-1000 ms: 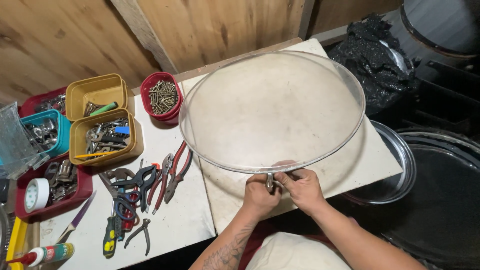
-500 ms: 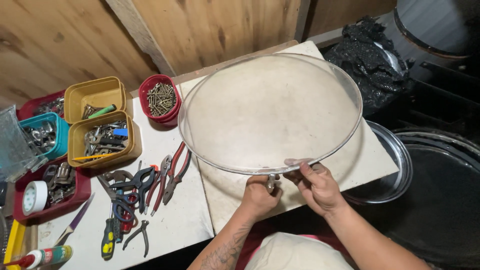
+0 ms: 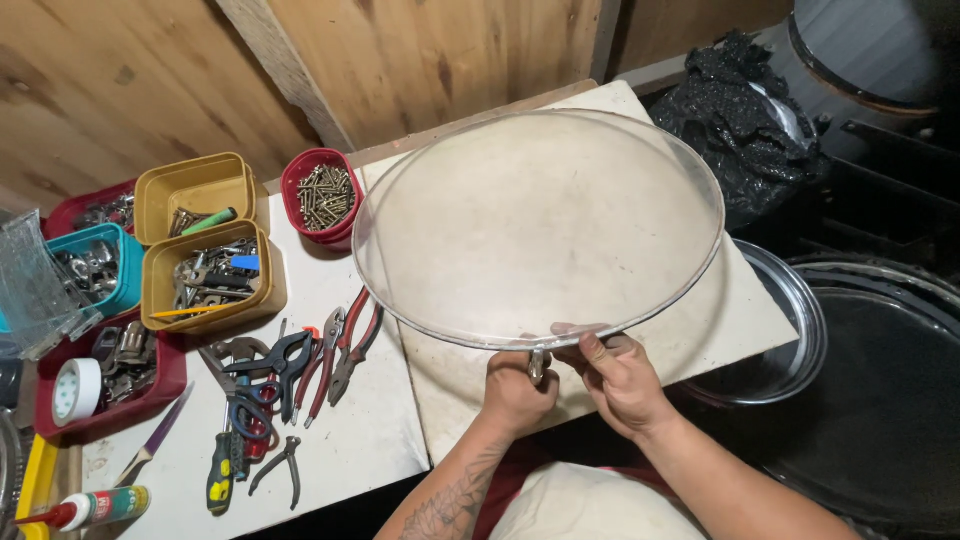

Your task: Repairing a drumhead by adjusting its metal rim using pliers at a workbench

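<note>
Round lid (image 3: 540, 225), above the hands: clear, silver-grey rim. Desk (image 3: 360, 440): off-white, smudged. Screw tub (image 3: 322, 195), up-left of the hands: red; screws brass-toned. Two trays (image 3: 205, 285) further left: mustard yellow. Bin (image 3: 120, 265) beyond: teal. Pliers (image 3: 340, 350) left of the left hand (image 3: 515, 390): red handles. Screwdriver (image 3: 220, 480): yellow and black. Tape roll (image 3: 75, 390): white. Bag (image 3: 745, 110), up-right of the right hand (image 3: 620, 375): black. Wall (image 3: 420, 60): honey-brown wood grain.

The small metal tool (image 3: 537, 365) is mostly hidden inside the left hand (image 3: 515, 392) (its kind cannot be told); the dark round tub (image 3: 880, 400) runs off the right edge.
</note>
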